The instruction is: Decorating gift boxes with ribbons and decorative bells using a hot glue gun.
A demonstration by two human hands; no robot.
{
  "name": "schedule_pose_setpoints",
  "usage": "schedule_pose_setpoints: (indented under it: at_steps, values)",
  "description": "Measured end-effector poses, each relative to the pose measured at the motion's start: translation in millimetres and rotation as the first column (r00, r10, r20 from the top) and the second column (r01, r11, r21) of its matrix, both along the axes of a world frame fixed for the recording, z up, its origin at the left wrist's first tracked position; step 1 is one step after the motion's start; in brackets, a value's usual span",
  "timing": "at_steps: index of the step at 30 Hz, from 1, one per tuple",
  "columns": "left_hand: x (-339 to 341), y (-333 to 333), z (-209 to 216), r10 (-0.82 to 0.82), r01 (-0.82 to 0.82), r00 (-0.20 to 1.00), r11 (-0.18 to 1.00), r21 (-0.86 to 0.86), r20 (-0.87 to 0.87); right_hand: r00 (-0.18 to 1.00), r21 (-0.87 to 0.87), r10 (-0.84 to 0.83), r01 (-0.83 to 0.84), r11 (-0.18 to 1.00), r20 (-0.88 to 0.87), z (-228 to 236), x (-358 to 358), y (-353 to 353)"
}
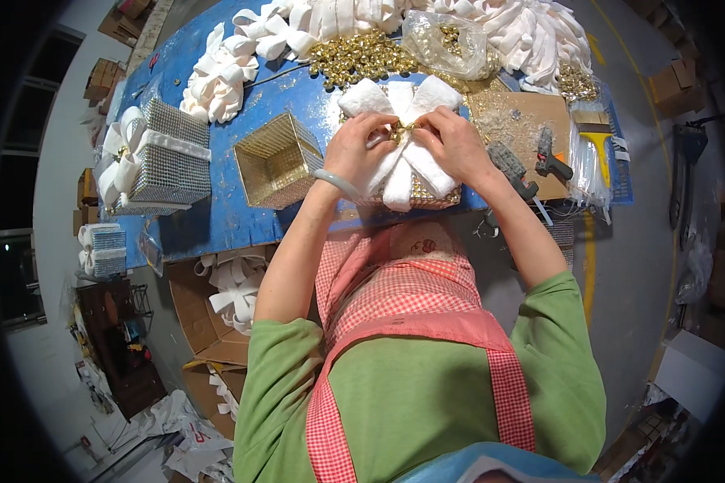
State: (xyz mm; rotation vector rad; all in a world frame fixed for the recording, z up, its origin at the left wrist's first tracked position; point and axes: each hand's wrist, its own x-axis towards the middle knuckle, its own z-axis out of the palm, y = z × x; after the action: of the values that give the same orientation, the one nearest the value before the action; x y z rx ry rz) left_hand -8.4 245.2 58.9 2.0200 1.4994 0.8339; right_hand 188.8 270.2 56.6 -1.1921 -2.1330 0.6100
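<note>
A white fabric bow (399, 181) with several wide loops and tails lies on top of a gold mesh-covered box (453, 198) at the table's near edge. At the bow's middle sits a small cluster of gold bells (396, 133). My left hand (362, 149) closes its fingertips on the cluster from the left. From the right, my right hand (455, 145) pinches at the same cluster, thumb and forefinger together. The fingertips of both hands nearly meet there and partly hide the bells.
Left of my hands stand an open gold box (278, 173) and a silver box with a white bow (169, 157). Gold bells (354, 60) and white bows (532, 36) are heaped at the back. On cardboard at right lie a glue gun (552, 157) and a yellow-handled brush (598, 153).
</note>
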Motion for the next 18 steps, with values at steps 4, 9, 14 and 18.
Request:
schedule_pose_setpoints:
  at_steps: [4, 9, 14, 18]
  values:
    - [0.1, 0.1, -1.3, 0.062, -0.062, 0.996, 0.998, 0.008, -0.056, 1.0, 0.011, -0.001, 0.001, 1.0, -0.007, -2.0, 0.8, -0.8]
    - [0.2, 0.0, -2.4, -0.003, 0.004, 1.0, 0.999, 0.055, -0.019, 1.0, 0.031, -0.007, 0.007, 1.0, 0.004, -4.0, -0.5, -1.1]
    - [0.5, -0.3, -2.7, 0.004, -0.002, 0.999, 0.999, 0.046, -0.036, 0.999, 0.035, 0.035, -0.034, 0.999, -0.014, -2.9, -2.1, -1.8]
    - [0.3, -0.5, -2.7, 0.002, 0.0, 0.999, 0.998, 0.057, -0.043, 0.999, -0.019, -0.036, 0.036, 0.999, 0.002, -0.7, -2.0, -1.3]
